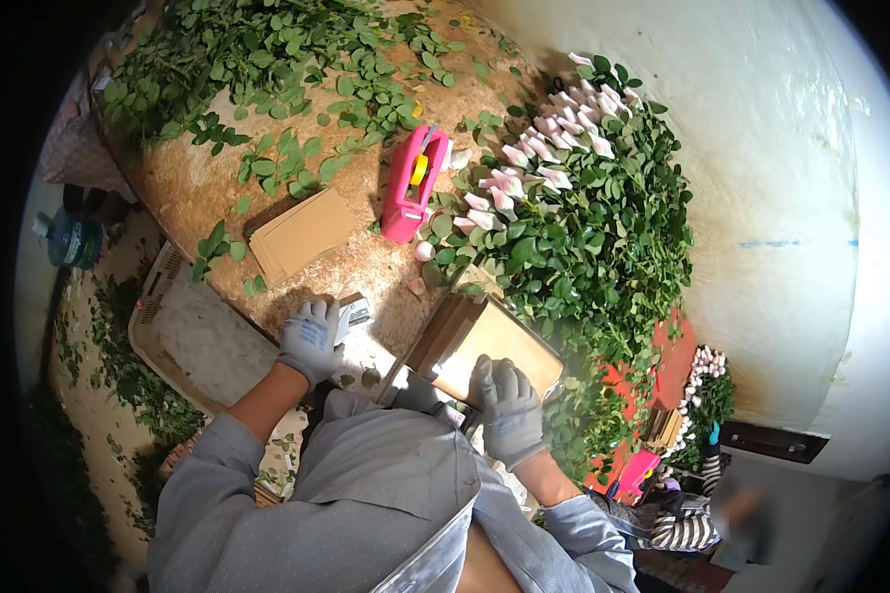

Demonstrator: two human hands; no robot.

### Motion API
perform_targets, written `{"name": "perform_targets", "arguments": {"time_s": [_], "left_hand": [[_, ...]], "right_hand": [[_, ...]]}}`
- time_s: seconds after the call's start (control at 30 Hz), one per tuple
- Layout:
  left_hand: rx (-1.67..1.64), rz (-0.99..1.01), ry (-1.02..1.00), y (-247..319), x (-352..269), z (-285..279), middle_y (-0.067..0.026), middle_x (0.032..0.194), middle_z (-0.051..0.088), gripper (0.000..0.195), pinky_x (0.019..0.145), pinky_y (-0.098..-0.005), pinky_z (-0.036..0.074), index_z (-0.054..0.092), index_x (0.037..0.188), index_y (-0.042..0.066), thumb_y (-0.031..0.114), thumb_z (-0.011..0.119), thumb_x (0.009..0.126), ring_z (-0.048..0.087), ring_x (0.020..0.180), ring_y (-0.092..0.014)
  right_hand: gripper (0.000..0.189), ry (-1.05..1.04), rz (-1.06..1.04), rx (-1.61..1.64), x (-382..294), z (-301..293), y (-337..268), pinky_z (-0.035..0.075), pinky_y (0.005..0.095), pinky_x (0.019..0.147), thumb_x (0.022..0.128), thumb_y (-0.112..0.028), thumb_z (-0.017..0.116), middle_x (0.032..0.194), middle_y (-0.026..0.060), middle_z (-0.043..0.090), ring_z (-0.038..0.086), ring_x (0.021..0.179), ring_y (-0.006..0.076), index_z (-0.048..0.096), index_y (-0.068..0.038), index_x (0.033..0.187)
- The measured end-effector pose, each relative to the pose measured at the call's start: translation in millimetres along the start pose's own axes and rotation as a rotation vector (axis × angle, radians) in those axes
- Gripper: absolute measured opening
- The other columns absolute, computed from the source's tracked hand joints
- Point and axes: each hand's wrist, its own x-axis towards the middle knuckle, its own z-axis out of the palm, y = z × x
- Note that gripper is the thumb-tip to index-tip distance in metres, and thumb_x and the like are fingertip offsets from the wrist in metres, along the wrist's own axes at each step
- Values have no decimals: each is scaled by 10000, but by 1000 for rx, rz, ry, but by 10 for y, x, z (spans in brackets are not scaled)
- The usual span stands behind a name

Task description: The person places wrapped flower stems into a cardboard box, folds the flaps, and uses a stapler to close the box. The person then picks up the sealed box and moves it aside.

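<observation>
My left hand (311, 339), in a grey work glove, is closed around a small grey-and-black stapler (354, 311) at the table's near edge. Only the stapler's front end shows past the fingers. To the right, my right hand (512, 411), gloved alike, has its fingertips on the top cardboard sheet (512, 341) of a stack in a holder (424, 341). Whether the fingers pinch that sheet or just rest on it is unclear. Farther left lies a loose pile of cardboard sheets (300, 236). A pink tape dispenser (415, 185) with a yellow core stands beyond.
Wrapped pale pink roses (556, 141) with leafy stems (586, 237) are heaped on the right by the wall. Cut foliage (267, 52) covers the table's (185, 185) far side. A plastic crate (170, 370) stands lower left. Another person (682, 526) works at lower right near a second pink dispenser (635, 474).
</observation>
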Motion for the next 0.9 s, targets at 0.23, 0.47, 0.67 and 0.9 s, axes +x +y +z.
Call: {"name": "perform_targets", "arguments": {"time_s": [0.23,0.47,0.67,0.9], "left_hand": [[-1757,27,-370,22,-140,-130,-15,958,642,471,693,-309,510,603,1226,17,209,769,829,601,785,-127],[-1607,13,-681,410,-564,-520,-1,1129,670,703,926,-305,524,620,1322,17,223,946,735,628,1037,-113],[-1713,306,-927,441,-662,-717,-80,1250,685,569,1044,-354,495,580,1400,14,285,765,935,634,1172,-183],[-707,305,-504,399,227,-828,-223,1038,710,458,868,-447,541,621,1200,3,340,724,908,703,969,-378]], "right_hand": [[728,-8,125,-21,-74,136,-102,484,560,990,897,-116,567,1408,317,511,553,1216,479,385,-115,1602],[739,68,106,31,-11,74,-122,490,560,948,896,-40,542,1364,298,524,562,1152,483,376,-153,1608],[796,-72,61,30,6,58,-24,474,573,960,896,-402,675,1327,334,528,547,1190,486,382,-223,1615],[791,9,38,83,21,33,-19,493,534,871,893,-270,645,1182,244,546,561,1084,421,356,-221,1627]]}}
